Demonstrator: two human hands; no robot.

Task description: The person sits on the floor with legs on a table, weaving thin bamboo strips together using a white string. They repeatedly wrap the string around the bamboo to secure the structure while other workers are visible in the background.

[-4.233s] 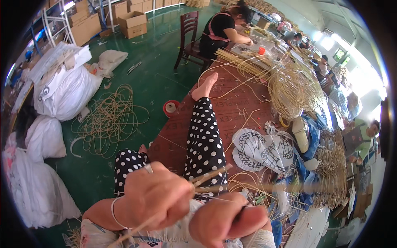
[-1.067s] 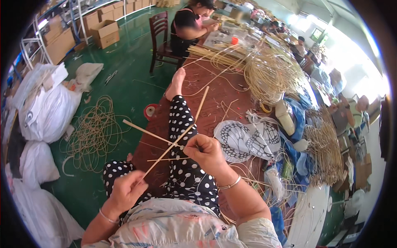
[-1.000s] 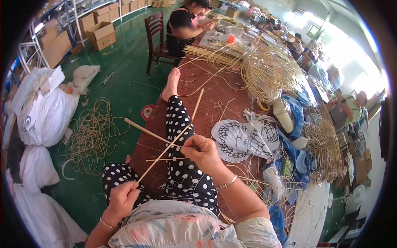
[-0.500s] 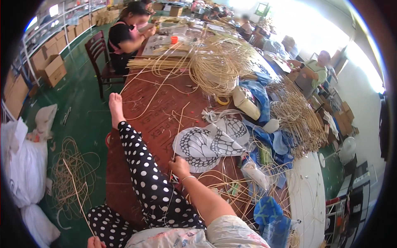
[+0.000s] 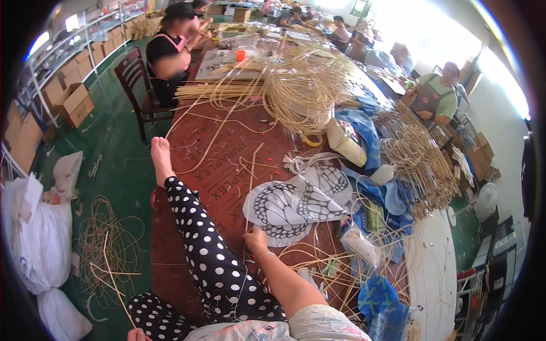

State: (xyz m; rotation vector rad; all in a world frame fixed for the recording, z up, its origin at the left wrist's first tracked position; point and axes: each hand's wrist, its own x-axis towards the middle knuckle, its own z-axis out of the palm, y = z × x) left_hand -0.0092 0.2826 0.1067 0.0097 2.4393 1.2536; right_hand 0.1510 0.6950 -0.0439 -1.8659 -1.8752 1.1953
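Note:
Beside the butterfly-wing cloth, my right hand [image 5: 257,241] is closed around a thin cane strip [image 5: 251,190] that points away over the tabletop. The pale wing cloth [image 5: 270,202] has a black vein pattern and lies just past my fingers. At the lower left edge, only the fingers of my left hand [image 5: 138,335] show. They are closed on a thin cane stick [image 5: 114,277], which slants up and outward over the floor with a short piece crossing it.
My leg in dotted trousers [image 5: 207,250] rests on the reddish-brown table [image 5: 219,148], foot bare. A cane coil [image 5: 307,85] and bundled cane frames [image 5: 418,162] lie farther off. White sacks [image 5: 40,238] and loose cane [image 5: 94,227] are on the floor. Co-workers sit around the table.
The view has shifted slightly, so most things sit a little lower and to the right. The stick in my left hand now shows a crossing piece. Both hands keep their hold.

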